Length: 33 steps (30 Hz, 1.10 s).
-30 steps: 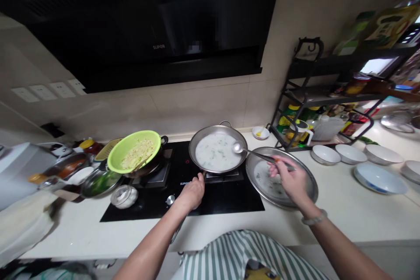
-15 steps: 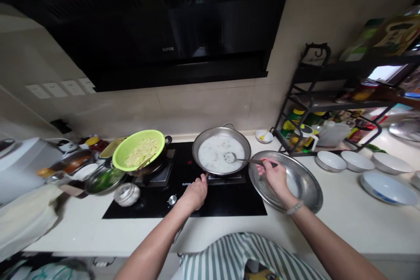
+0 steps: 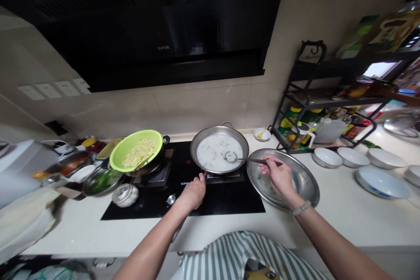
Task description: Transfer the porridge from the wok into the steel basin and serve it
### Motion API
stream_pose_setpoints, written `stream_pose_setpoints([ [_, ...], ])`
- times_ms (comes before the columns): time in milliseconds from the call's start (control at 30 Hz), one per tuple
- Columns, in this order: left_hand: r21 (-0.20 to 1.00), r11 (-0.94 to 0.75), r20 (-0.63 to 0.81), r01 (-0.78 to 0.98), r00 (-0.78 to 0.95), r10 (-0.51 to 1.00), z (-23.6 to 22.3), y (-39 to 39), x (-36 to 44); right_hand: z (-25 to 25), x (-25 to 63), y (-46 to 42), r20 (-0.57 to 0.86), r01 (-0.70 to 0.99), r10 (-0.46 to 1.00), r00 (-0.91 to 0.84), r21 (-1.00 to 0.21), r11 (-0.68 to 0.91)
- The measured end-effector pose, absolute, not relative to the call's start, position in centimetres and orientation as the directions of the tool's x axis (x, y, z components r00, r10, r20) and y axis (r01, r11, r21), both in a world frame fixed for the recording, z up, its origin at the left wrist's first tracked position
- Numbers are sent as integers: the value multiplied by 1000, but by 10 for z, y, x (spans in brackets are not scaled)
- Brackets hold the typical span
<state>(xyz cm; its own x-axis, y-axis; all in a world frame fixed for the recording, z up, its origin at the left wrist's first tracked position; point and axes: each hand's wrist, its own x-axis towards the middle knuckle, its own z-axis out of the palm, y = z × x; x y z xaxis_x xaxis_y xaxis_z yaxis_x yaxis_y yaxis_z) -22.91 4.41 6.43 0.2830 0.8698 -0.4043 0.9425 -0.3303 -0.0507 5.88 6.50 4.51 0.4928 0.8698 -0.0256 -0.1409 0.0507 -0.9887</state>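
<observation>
1. Left hand point(image 3: 193, 192) clenched round the pan handle point(image 3: 205, 175), at the near side of the pan.
2. Right hand point(image 3: 278, 178) grasping the long, thin ladle point(image 3: 252, 160) over the basin; its round metal head sits at the liquid's surface, right of the pan's middle.
3. Pan point(image 3: 215, 130): round, shiny metal, sloped wall, loop on far rim; on right burner. Holds milky white liquid point(image 3: 213, 148) with small dark green flecks.
4. Basin point(image 3: 305, 179): wide, shallow metal, just right of pan; hand partly blocks it, contents unclear.
5. Left burner: dark pot under lime-green bowl point(image 3: 116, 156), smooth-looking, full of pale shreds; chopsticks-like sticks at near edge.
6. Near left: clear glass jar point(image 3: 125, 195), white contents, on glossy black cooktop point(image 3: 147, 210).
7. Right: white bowls point(image 3: 327, 157) in a row, black metal rack point(image 3: 303, 101) behind, crowded with bottles.
8. Text: "SUPOR" on black hood point(image 3: 183, 22) and cooktop; bottle labels too blurred.
</observation>
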Motion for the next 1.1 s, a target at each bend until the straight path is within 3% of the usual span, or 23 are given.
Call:
stream_pose_setpoints([
  [233, -47, -324, -422, 945, 276, 864, 67, 44, -228, 44, 62, 64, -71, -189, 864, 499, -982, 28],
  [600, -41, -318, -416, 947, 274, 867, 67, 43, -228, 50, 76, 61, 30, -105, 888, 459, -991, 87],
  [1100, -60, -323, -406, 944, 272, 872, 64, 43, -229, 64, 130, 25, -40, -226, 739, 673, -962, 155],
])
